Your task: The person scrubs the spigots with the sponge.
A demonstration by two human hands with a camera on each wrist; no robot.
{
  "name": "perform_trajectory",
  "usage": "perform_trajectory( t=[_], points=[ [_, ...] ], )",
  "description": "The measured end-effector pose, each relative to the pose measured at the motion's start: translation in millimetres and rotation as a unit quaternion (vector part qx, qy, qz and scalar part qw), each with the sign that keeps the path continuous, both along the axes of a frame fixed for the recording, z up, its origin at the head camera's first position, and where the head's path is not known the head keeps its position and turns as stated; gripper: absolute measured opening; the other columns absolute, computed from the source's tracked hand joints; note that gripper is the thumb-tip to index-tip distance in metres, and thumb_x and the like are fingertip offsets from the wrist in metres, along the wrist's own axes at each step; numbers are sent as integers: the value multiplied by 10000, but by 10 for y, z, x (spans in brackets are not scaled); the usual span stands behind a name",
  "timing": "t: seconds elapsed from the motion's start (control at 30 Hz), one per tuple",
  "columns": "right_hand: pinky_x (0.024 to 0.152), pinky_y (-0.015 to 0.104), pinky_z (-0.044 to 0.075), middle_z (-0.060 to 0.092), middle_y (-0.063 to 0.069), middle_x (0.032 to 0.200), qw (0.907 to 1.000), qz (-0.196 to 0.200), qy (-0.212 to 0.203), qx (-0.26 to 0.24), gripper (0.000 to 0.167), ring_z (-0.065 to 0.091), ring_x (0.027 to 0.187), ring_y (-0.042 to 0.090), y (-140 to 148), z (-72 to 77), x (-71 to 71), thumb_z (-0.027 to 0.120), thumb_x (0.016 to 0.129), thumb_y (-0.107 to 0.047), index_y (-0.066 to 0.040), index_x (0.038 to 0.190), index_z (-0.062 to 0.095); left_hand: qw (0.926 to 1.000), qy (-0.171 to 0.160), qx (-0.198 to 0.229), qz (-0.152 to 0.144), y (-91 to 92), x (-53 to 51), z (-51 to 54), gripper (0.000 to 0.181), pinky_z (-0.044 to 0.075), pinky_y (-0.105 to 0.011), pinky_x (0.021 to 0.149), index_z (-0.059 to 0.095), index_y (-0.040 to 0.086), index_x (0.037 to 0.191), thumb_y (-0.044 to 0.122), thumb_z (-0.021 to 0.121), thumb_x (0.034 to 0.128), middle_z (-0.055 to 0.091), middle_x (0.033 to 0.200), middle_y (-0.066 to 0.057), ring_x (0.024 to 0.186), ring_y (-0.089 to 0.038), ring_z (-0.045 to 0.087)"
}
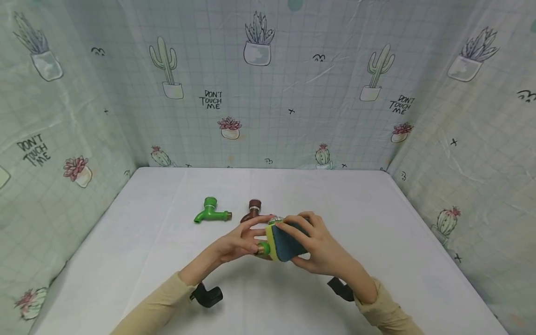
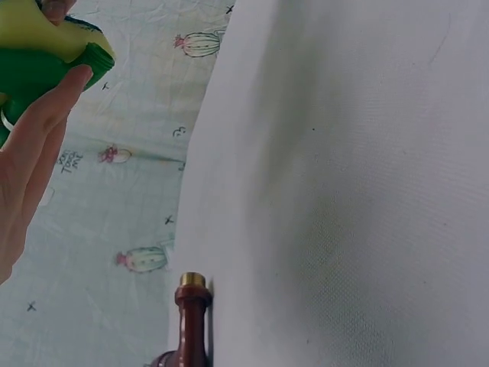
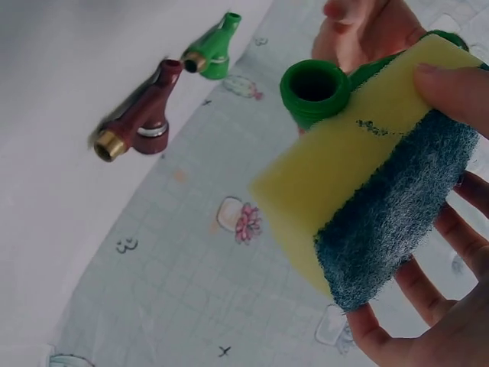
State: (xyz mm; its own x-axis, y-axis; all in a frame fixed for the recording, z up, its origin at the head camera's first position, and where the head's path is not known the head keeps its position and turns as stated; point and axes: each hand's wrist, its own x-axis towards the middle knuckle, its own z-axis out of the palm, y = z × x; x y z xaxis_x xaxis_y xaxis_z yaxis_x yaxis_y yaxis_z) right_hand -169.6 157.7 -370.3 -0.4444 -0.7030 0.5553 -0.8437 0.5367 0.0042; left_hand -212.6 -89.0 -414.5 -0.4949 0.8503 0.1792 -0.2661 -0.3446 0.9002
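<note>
Above the middle of the table, the left hand (image 1: 238, 243) grips a green tap (image 1: 264, 249), whose brass end shows between its fingers. Thumb and fingers of the right hand (image 1: 320, 244) hold a sponge (image 1: 289, 242), yellow with a dark blue scouring side. The yellow face of the sponge (image 3: 344, 160) lies against the green tap (image 3: 315, 88) in the right wrist view, near its round opening. In the left wrist view, fingers of the left hand (image 2: 34, 149) rest along the green tap (image 2: 38, 76); the sponge covers part of it.
Another green tap (image 1: 211, 214) lies at the back left of the white table (image 1: 167, 186). A brown tap (image 1: 253, 210) lies beside it, just behind the hands. Black objects (image 1: 207, 296) sit near each forearm, the right one (image 1: 341, 288) partly hidden. Patterned cloth (image 1: 268, 93) surrounds the table.
</note>
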Motion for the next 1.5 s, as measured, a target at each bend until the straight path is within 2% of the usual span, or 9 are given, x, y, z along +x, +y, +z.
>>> perform_trajectory(
  t=[0.17, 0.33, 0.47, 0.7, 0.83, 1.0, 1.13, 1.27, 1.5],
  points=[
    [832, 480, 397, 444, 33, 1224, 9999, -12, 135, 95, 840, 387, 1056, 250, 43, -37, -31, 817, 568, -256, -172, 1308, 429, 9963, 145, -653, 536, 29, -22, -1, 599, 521, -280, 786, 218, 136, 1387, 265, 532, 894, 394, 1331, -101, 1065, -192, 567],
    [843, 479, 386, 458, 32, 1222, 9988, 85, 423, 234, 858, 406, 1054, 256, 57, -66, -35, 833, 552, -259, -175, 1309, 439, 9781, 105, -1703, 1193, 132, -20, 31, 465, 529, -396, 791, 312, 152, 1306, 381, 437, 921, 380, 1314, -163, 961, -198, 616],
    [837, 455, 380, 464, 25, 1229, 9980, 123, 546, 304, 865, 406, 1068, 252, 66, -76, -18, 839, 554, -274, -194, 1315, 435, 9660, 202, -2181, 1372, 143, -35, 39, 484, 522, -431, 813, 340, 95, 1329, 319, 470, 920, 476, 1234, -159, 944, -228, 626],
    [856, 471, 373, 470, 42, 1219, 9984, -49, 492, 257, 842, 403, 1064, 265, 124, -102, -36, 829, 553, -258, -184, 1301, 452, 9762, 144, -1842, 1138, 101, -39, 66, 378, 467, -541, 839, 412, 13, 1235, 115, 531, 891, 600, 1053, -105, 962, -328, 615],
    [840, 466, 372, 474, 43, 1205, 9982, -218, 486, 261, 835, 404, 1039, 264, 119, -115, -35, 822, 552, -263, -183, 1299, 456, 9745, 262, -1737, 1398, 140, 0, 86, 304, 470, -540, 827, 479, 50, 1103, 65, 609, 829, 556, 1009, -88, 928, -233, 612],
    [813, 455, 372, 471, 36, 1201, 9982, -338, 404, 269, 820, 407, 1012, 263, 77, -129, -33, 806, 575, -291, -192, 1307, 450, 9569, 514, -1967, 2073, 183, 42, 79, 365, 524, -464, 778, 505, 42, 1067, 102, 693, 761, 486, 1149, -150, 953, -210, 583],
    [777, 454, 374, 471, 39, 1202, 9977, -548, 288, 279, 832, 404, 996, 261, 108, -157, -45, 810, 567, -307, -193, 1307, 449, 9505, 588, -2104, 2211, 167, 97, 81, 422, 534, -461, 750, 515, 22, 1109, 98, 709, 741, 457, 1268, -201, 992, -250, 590],
    [759, 437, 365, 464, 28, 1209, 9957, -853, 119, 337, 847, 389, 1000, 246, 170, -164, -67, 815, 564, -310, -209, 1315, 437, 9424, 1088, -2209, 2265, 169, 159, 122, 442, 543, -388, 772, 536, 12, 1126, 106, 716, 734, 515, 1232, -192, 1012, -251, 600],
    [748, 437, 370, 467, 24, 1211, 9938, -1037, 23, 405, 837, 389, 999, 244, 217, -127, -83, 810, 572, -315, -212, 1316, 438, 9125, 1660, -2511, 2769, 187, 248, 209, 457, 536, -326, 800, 574, 7, 1117, 92, 741, 701, 561, 1158, -180, 999, -272, 600]
  ],
)
